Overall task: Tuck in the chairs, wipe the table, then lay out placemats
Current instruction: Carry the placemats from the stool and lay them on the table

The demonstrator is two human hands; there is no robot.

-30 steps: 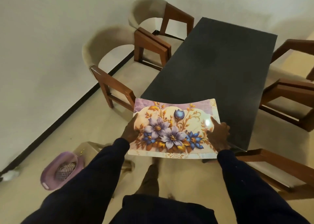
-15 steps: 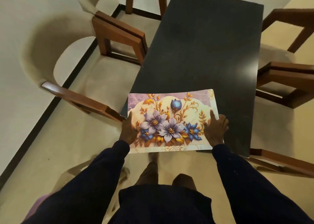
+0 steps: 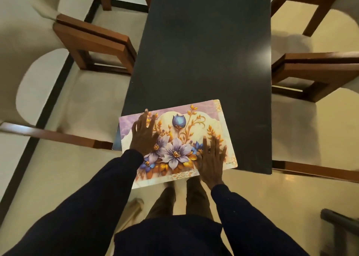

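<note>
A floral placemat (image 3: pixel 180 137) with purple and blue flowers lies on the near end of the dark table (image 3: pixel 206 51), its near left part overhanging the table's edge. My left hand (image 3: pixel 143 134) lies flat on the mat's left half, fingers spread. My right hand (image 3: pixel 212 158) rests flat on the mat's right half, fingers straight. A second mat edge shows just under the top one at its right side.
Wooden chairs with cream seats stand along both sides: two on the left (image 3: pixel 93 40), two on the right (image 3: pixel 314 75). A chair arm (image 3: pixel 50 136) reaches toward the table's near left corner. My legs stand at the table's end.
The placemat went from being held up by its side edges to lying on the table. Both hands let go of the edges and now press flat on top.
</note>
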